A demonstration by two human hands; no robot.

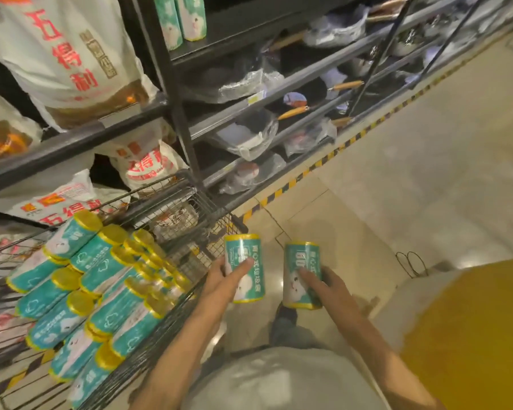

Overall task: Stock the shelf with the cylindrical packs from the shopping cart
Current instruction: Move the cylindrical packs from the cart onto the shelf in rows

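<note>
My left hand (223, 276) grips one teal-and-white cylindrical pack (246, 273) with yellow ends, held upright just right of the cart's rim. A second, like pack (301, 279) stands upright in the grip of my right hand (326, 287), over the tiled floor. Several more packs (95, 279) lie piled in the wire shopping cart (190, 220) at lower left. Two packs (179, 17) stand upright on the dark upper shelf (249, 34) at the top centre, with bare shelf to their right.
Large white rice sacks (69, 54) fill the shelves on the left. Wrapped pans with wooden handles (293, 112) lie on the lower shelves to the right. A yellow-black striped strip (323, 162) edges the shelf base along the tiled floor. A dark upright post (175, 93) divides the bays.
</note>
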